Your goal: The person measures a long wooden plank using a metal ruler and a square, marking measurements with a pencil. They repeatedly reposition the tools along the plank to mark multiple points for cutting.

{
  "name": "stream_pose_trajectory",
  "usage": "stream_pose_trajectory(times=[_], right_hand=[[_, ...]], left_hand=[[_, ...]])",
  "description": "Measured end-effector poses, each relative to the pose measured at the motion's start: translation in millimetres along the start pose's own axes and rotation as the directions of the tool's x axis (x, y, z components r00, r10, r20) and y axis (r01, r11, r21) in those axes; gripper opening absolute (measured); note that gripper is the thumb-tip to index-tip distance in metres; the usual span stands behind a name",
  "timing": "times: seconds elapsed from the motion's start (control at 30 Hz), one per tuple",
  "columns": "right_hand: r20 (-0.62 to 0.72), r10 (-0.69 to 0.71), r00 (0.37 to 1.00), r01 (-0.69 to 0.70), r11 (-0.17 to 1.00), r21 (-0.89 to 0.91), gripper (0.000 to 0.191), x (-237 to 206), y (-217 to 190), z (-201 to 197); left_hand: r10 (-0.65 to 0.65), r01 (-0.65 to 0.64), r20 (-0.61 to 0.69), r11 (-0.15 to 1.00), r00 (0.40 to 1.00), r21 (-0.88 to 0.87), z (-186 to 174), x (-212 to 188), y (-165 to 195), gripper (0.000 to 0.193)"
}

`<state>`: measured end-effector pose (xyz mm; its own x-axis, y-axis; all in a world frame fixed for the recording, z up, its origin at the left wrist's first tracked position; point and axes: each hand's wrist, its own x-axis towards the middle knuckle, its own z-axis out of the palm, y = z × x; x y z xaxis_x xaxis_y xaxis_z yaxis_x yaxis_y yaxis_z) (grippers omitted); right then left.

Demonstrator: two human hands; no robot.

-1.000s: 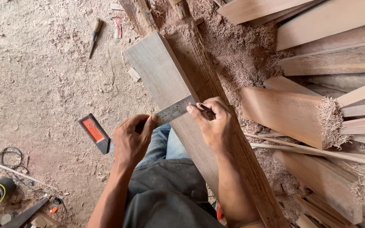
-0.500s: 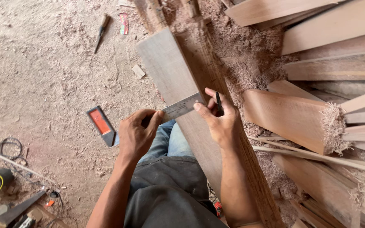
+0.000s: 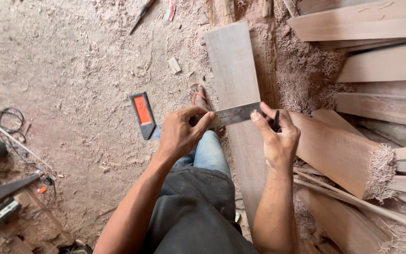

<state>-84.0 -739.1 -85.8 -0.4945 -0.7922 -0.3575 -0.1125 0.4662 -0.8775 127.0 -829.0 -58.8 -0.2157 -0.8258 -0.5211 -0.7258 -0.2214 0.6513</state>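
Note:
A grey wooden plank (image 3: 233,70) runs away from me over the sawdust floor. A metal try square blade (image 3: 236,114) lies across it, its black and orange stock (image 3: 143,114) sticking out to the left. My left hand (image 3: 180,133) pinches the blade at the plank's left edge. My right hand (image 3: 276,136) presses the blade's right end and grips a dark pencil (image 3: 276,120) between its fingers. My knee in blue jeans (image 3: 208,153) is under the hands.
Planed boards (image 3: 367,28) and a shaving-tipped plank (image 3: 341,155) pile up at the right. Tools and a cable (image 3: 8,117) lie at the left. A sandalled foot (image 3: 198,95) rests by the plank. A small wood offcut (image 3: 174,65) lies on the floor.
The view has shifted, so hands and square sit lower in the frame. My right hand has moved to the blade's right end with the pencil upright. Left hand keeps its hold.

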Motion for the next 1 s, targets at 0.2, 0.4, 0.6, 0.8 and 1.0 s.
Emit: stream_pose_trajectory(times=[0.2,0.4,0.6,0.8,1.0], right_hand=[[0.007,0.045,0.999,-0.045,0.996,0.076,0.033,-2,3,2],[0.017,0.089,0.996,-0.09,0.986,0.14,0.035,-3,5,3],[0.026,0.112,0.993,-0.114,0.984,0.137,0.036,-4,5,3],[0.032,0.108,0.994,-0.111,0.987,0.116,0.037,-3,3,3],[0.041,0.116,0.992,-0.121,0.984,0.128,0.037,-3,2,4]], left_hand=[[-0.029,0.031,0.055,0.999,0.998,-0.035,-3,2,-6,0.033],[-0.071,0.073,0.104,0.997,0.992,-0.02,-2,4,-12,0.036],[-0.126,0.134,0.167,0.99,0.978,-0.037,-2,9,-16,0.037],[-0.128,0.148,0.207,0.985,0.97,-0.087,-4,13,-20,0.039],[-0.118,0.154,0.238,0.978,0.964,-0.137,-8,16,-21,0.04]])
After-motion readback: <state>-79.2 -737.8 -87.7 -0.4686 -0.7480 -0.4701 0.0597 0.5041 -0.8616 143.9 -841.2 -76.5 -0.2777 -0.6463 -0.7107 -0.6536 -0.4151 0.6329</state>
